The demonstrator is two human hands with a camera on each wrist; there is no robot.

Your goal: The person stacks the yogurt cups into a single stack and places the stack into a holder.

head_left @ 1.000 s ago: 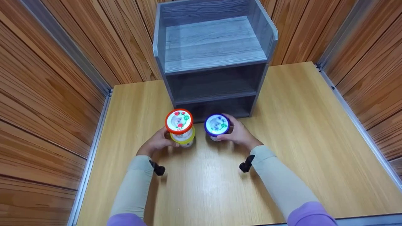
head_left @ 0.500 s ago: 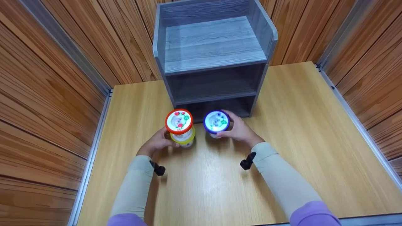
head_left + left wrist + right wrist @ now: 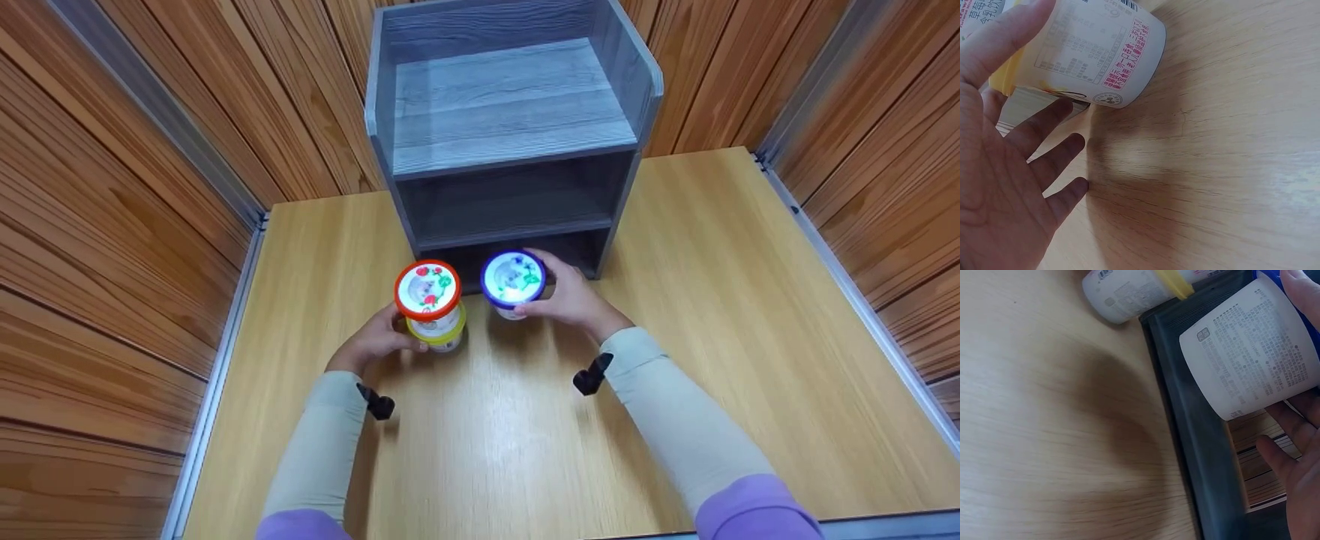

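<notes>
On the wooden table, two lidded cups stand stacked: a red-lidded cup [image 3: 427, 290] on top of a yellow-lidded cup [image 3: 446, 341]. My left hand [image 3: 375, 341] holds the yellow-lidded cup between thumb and forefinger; its other fingers [image 3: 1055, 160] spread apart below in the left wrist view. To the right, my right hand [image 3: 571, 304] grips a blue-lidded cup [image 3: 514, 278] near its lid, thumb on the near side. That white printed cup [image 3: 1247, 349] is tilted in the right wrist view and hangs above the table, its shadow beneath it.
A grey wooden shelf unit [image 3: 517, 161] stands behind the cups, with a top tray and two compartments below. The lowest compartment [image 3: 570, 255] lies just beyond the blue-lidded cup. Wood-panelled walls [image 3: 105, 225] enclose the table [image 3: 480, 450] at the back and sides.
My right hand has raised the blue-lidded cup off the table and moved it slightly forward and left, towards the shelf unit. The left hand and the stacked cups have stayed put.
</notes>
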